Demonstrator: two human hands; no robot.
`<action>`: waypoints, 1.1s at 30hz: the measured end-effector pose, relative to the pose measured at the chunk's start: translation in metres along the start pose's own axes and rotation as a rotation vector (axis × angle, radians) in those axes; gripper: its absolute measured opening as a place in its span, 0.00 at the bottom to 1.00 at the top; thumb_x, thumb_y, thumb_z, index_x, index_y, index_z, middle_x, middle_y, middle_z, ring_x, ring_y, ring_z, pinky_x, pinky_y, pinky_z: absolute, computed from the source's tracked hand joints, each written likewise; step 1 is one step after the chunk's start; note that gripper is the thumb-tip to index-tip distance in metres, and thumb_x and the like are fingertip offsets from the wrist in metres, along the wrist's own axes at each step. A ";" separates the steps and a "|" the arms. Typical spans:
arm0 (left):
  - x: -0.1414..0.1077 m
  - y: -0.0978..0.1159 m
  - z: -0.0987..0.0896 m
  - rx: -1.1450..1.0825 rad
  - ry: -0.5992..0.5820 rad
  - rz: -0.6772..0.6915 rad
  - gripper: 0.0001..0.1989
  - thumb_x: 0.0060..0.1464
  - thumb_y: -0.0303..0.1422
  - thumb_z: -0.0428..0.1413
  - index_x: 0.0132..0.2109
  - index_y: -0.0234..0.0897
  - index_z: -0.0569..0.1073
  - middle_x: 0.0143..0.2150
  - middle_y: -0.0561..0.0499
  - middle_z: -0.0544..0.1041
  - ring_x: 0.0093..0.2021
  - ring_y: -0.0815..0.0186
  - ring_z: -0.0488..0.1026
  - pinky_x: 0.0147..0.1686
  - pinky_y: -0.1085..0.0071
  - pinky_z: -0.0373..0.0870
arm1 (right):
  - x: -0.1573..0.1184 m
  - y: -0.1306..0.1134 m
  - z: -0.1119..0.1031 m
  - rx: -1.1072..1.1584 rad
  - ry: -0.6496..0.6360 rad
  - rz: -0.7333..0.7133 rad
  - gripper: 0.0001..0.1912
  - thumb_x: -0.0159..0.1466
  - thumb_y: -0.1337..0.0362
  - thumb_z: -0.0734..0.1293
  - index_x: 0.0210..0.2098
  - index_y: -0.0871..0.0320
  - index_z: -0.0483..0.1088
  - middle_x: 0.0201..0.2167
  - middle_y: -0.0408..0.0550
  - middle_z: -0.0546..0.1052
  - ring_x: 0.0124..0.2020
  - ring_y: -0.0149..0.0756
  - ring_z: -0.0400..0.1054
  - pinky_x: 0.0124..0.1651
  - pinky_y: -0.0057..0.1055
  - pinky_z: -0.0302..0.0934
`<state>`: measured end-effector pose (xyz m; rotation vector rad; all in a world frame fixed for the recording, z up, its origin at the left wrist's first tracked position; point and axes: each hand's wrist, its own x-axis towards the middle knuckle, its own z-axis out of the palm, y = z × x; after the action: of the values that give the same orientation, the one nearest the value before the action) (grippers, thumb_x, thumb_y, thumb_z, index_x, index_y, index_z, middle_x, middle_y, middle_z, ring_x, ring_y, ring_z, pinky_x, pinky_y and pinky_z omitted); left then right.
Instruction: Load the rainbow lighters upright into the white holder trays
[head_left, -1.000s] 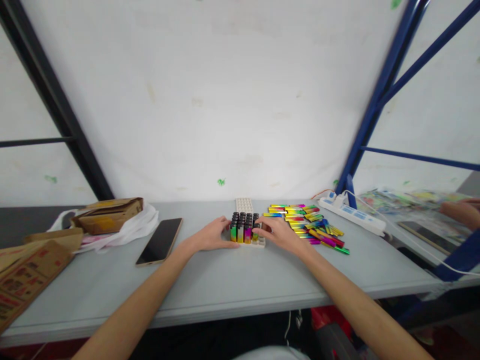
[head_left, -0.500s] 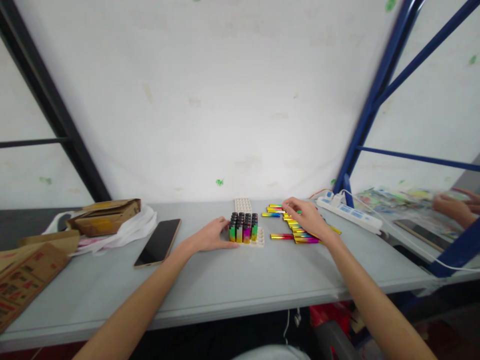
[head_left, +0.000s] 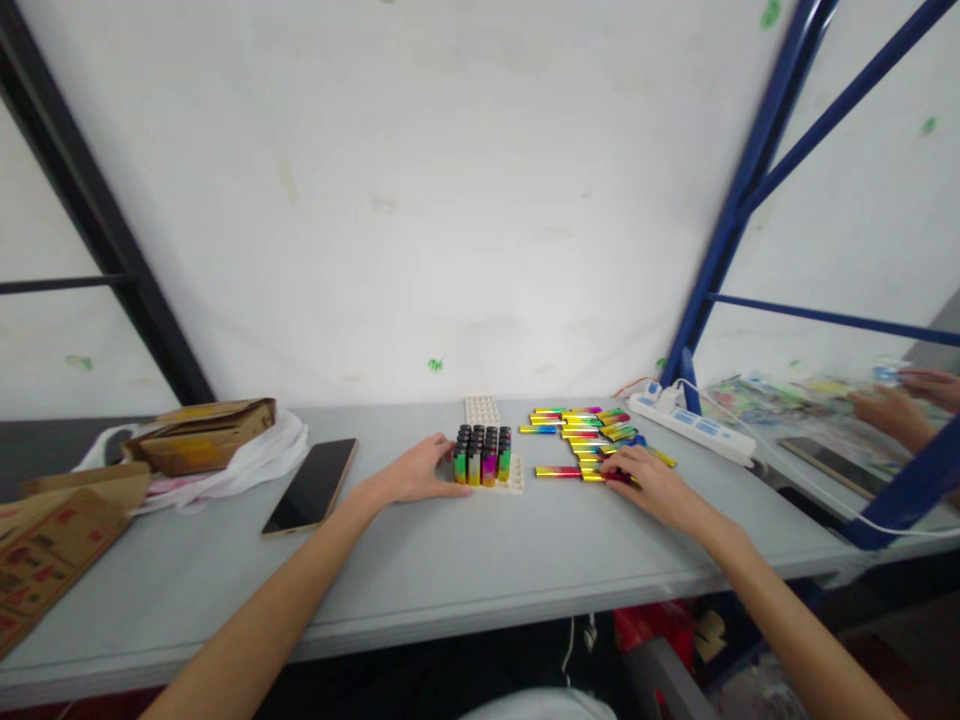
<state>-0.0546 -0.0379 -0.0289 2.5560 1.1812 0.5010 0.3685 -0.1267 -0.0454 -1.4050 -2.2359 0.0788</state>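
A block of upright lighters (head_left: 482, 455) with black tops and shiny rainbow bodies stands in a white tray (head_left: 516, 478) with rows of holes. My left hand (head_left: 424, 470) curves around the block's left side, thumb at the tray's front corner and fingertips against the lighters behind. To the right lies a loose pile of slim metallic lighters (head_left: 581, 432), gold, red, blue and purple. At the near side of this pile, my right hand (head_left: 649, 485) has its fingers closed on a lighter (head_left: 628, 480); the fingers partly hide it.
A second white holed tray (head_left: 481, 409) lies behind, near the wall. Left are a phone (head_left: 311, 487), a cardboard box (head_left: 201, 435) on a white plastic bag (head_left: 289, 445), and more cardboard (head_left: 67, 545). A power strip (head_left: 694, 427) and blue rack post (head_left: 739, 220) stand right.
My right hand has moved from the far edge of the lighter pile toward its near right side. My left hand stays at the tray. The view has shifted slightly.
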 end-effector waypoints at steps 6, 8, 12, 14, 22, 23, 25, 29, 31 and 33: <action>-0.001 0.004 -0.003 0.005 -0.007 0.011 0.32 0.46 0.61 0.62 0.44 0.37 0.75 0.43 0.45 0.75 0.44 0.51 0.73 0.46 0.59 0.73 | 0.011 -0.006 -0.006 0.110 0.119 0.057 0.16 0.73 0.52 0.58 0.44 0.54 0.72 0.40 0.53 0.79 0.42 0.46 0.73 0.47 0.42 0.67; -0.001 0.005 -0.003 0.013 -0.017 0.003 0.32 0.46 0.61 0.62 0.44 0.37 0.75 0.43 0.45 0.75 0.44 0.51 0.73 0.46 0.60 0.72 | 0.017 -0.011 -0.009 0.220 0.158 0.111 0.19 0.73 0.49 0.57 0.46 0.55 0.72 0.34 0.50 0.78 0.33 0.42 0.71 0.39 0.38 0.66; 0.000 0.004 -0.002 0.030 -0.037 0.001 0.32 0.47 0.61 0.62 0.45 0.36 0.74 0.43 0.44 0.74 0.44 0.51 0.73 0.46 0.59 0.72 | 0.043 -0.026 -0.005 0.501 0.285 0.179 0.25 0.69 0.43 0.61 0.49 0.57 0.73 0.26 0.44 0.72 0.26 0.36 0.64 0.29 0.32 0.58; 0.000 0.003 -0.002 0.023 -0.037 0.006 0.33 0.48 0.60 0.62 0.46 0.36 0.75 0.44 0.44 0.74 0.45 0.50 0.73 0.47 0.59 0.72 | 0.062 -0.037 0.001 0.662 0.331 0.201 0.26 0.67 0.41 0.63 0.46 0.59 0.74 0.23 0.41 0.68 0.25 0.34 0.61 0.29 0.31 0.56; -0.001 0.005 -0.003 0.004 -0.043 -0.002 0.34 0.47 0.61 0.62 0.48 0.35 0.75 0.46 0.44 0.74 0.46 0.50 0.73 0.48 0.60 0.71 | 0.131 -0.082 0.032 0.905 0.302 0.154 0.26 0.63 0.37 0.66 0.31 0.56 0.65 0.25 0.41 0.69 0.28 0.32 0.63 0.31 0.28 0.59; -0.001 0.005 -0.003 0.008 -0.044 -0.003 0.35 0.47 0.61 0.62 0.48 0.35 0.75 0.46 0.43 0.74 0.46 0.50 0.73 0.48 0.60 0.71 | 0.133 -0.086 0.037 0.945 0.256 0.133 0.26 0.64 0.37 0.65 0.32 0.55 0.65 0.28 0.42 0.71 0.29 0.33 0.66 0.32 0.29 0.61; 0.000 0.005 -0.002 0.012 -0.048 0.002 0.35 0.47 0.61 0.61 0.48 0.35 0.75 0.46 0.43 0.74 0.47 0.50 0.73 0.48 0.60 0.71 | 0.132 -0.092 0.048 1.034 0.166 0.088 0.25 0.66 0.38 0.63 0.36 0.55 0.65 0.31 0.43 0.74 0.29 0.32 0.68 0.34 0.30 0.64; 0.000 0.002 0.000 -0.018 -0.030 0.009 0.36 0.47 0.62 0.62 0.49 0.36 0.75 0.46 0.44 0.75 0.47 0.50 0.73 0.49 0.59 0.71 | 0.122 -0.093 0.063 1.084 0.033 0.082 0.24 0.65 0.39 0.65 0.44 0.52 0.66 0.23 0.35 0.66 0.20 0.27 0.58 0.24 0.25 0.54; 0.000 0.000 0.001 -0.037 -0.020 0.012 0.36 0.46 0.62 0.62 0.50 0.36 0.75 0.46 0.44 0.75 0.46 0.50 0.73 0.49 0.59 0.71 | 0.119 -0.092 0.067 1.116 -0.011 0.133 0.25 0.63 0.38 0.67 0.43 0.52 0.66 0.21 0.33 0.58 0.17 0.25 0.48 0.20 0.23 0.43; 0.000 0.000 0.001 -0.042 -0.022 0.019 0.36 0.46 0.62 0.63 0.50 0.36 0.75 0.46 0.44 0.75 0.47 0.50 0.73 0.49 0.59 0.71 | 0.117 -0.091 0.068 1.166 -0.035 0.210 0.27 0.62 0.35 0.66 0.37 0.53 0.65 0.20 0.32 0.54 0.17 0.24 0.42 0.19 0.23 0.37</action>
<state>-0.0542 -0.0378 -0.0302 2.5326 1.1283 0.4958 0.2222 -0.0544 -0.0337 -0.9116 -1.5114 1.2425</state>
